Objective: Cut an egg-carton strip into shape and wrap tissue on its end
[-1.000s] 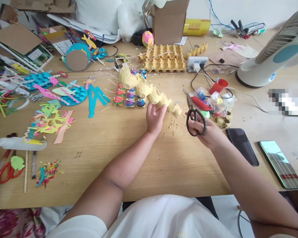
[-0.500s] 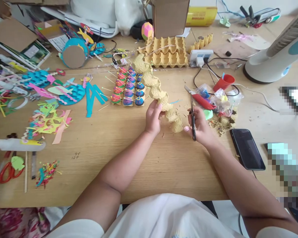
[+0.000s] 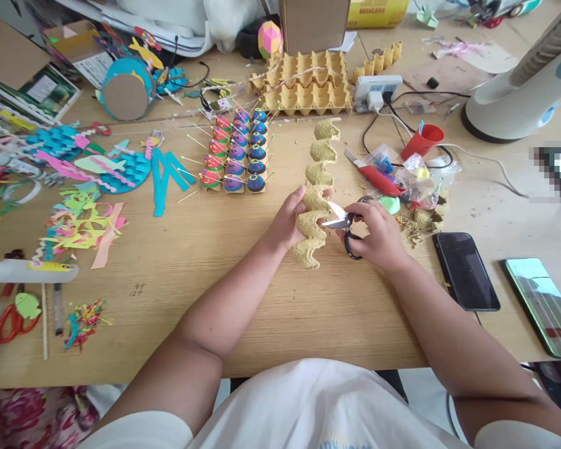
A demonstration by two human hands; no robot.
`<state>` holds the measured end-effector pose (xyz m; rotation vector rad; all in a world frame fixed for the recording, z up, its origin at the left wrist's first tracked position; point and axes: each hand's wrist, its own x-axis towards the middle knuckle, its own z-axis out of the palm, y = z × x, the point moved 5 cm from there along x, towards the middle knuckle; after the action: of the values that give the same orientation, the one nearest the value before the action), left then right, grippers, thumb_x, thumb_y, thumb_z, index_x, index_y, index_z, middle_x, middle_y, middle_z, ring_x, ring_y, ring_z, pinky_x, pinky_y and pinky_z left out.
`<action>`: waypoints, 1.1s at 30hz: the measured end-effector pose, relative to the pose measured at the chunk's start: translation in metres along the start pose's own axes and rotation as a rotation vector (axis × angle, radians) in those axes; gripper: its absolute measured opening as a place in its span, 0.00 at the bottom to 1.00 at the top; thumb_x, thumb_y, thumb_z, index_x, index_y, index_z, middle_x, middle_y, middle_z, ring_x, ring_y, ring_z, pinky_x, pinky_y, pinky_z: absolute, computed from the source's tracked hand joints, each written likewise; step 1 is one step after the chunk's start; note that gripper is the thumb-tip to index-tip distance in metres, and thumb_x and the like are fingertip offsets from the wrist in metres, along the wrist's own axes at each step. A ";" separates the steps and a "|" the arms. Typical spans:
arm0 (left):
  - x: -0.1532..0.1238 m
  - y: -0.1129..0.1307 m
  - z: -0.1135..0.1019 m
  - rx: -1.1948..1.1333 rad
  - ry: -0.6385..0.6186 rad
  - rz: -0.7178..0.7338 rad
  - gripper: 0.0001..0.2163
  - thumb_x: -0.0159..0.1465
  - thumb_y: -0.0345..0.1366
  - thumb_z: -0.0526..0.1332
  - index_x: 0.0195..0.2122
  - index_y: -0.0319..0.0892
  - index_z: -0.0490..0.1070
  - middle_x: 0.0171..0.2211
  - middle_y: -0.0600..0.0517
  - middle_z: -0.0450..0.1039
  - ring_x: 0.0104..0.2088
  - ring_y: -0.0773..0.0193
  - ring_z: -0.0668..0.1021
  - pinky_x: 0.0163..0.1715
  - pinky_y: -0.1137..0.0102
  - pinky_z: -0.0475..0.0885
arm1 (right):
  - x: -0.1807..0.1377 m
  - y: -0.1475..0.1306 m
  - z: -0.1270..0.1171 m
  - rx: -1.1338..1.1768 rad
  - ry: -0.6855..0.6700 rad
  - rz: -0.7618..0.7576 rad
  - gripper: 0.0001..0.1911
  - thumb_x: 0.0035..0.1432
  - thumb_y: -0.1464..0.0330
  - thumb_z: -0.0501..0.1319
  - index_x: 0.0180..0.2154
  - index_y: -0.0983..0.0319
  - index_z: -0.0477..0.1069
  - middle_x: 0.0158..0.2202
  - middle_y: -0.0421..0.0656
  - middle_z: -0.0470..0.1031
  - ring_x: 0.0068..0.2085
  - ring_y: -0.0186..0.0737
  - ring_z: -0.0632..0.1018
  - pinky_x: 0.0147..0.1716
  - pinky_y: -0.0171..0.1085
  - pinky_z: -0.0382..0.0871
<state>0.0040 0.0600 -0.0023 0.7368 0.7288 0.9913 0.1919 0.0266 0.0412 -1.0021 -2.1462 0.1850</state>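
Swung strip (image 3: 315, 197) front-to-back, pinched in left hand (image 3: 287, 219) over table (image 3: 187, 249), brought parted scissors (image 3: 347, 220), gripped in right hand (image 3: 382, 240), to its right edge, likely best done with small snips, steady hold.

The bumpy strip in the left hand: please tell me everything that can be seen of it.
The strip is pale yellow and rough, apparently moulded pulp: one row of rounded bumps with a wavy edge. It points forward, its far end slanting right. The left hand grips its nearer half; open scissors sit at its right edge, contact unclear.
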 end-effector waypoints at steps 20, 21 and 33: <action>-0.008 0.005 0.008 0.111 0.009 -0.090 0.36 0.65 0.74 0.57 0.45 0.44 0.85 0.28 0.45 0.80 0.22 0.62 0.77 0.23 0.66 0.72 | -0.002 -0.011 0.000 -0.236 0.014 -0.076 0.21 0.74 0.54 0.62 0.62 0.55 0.73 0.39 0.46 0.78 0.41 0.50 0.78 0.43 0.46 0.72; -0.008 0.005 0.009 0.094 0.007 -0.101 0.35 0.65 0.73 0.58 0.44 0.44 0.85 0.26 0.46 0.79 0.21 0.63 0.76 0.21 0.68 0.70 | -0.002 -0.012 -0.001 -0.253 0.022 -0.079 0.22 0.74 0.55 0.61 0.63 0.55 0.73 0.39 0.46 0.78 0.42 0.50 0.78 0.43 0.46 0.72; -0.001 0.005 -0.001 0.173 0.065 0.030 0.35 0.63 0.74 0.61 0.45 0.47 0.87 0.26 0.47 0.83 0.21 0.61 0.80 0.20 0.68 0.75 | -0.002 -0.011 0.001 -0.251 0.004 -0.038 0.19 0.71 0.57 0.64 0.59 0.56 0.73 0.41 0.46 0.78 0.43 0.51 0.78 0.44 0.46 0.73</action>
<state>0.0005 0.0607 0.0017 0.8712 0.8699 0.9913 0.1860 0.0178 0.0439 -1.0986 -2.2213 -0.1072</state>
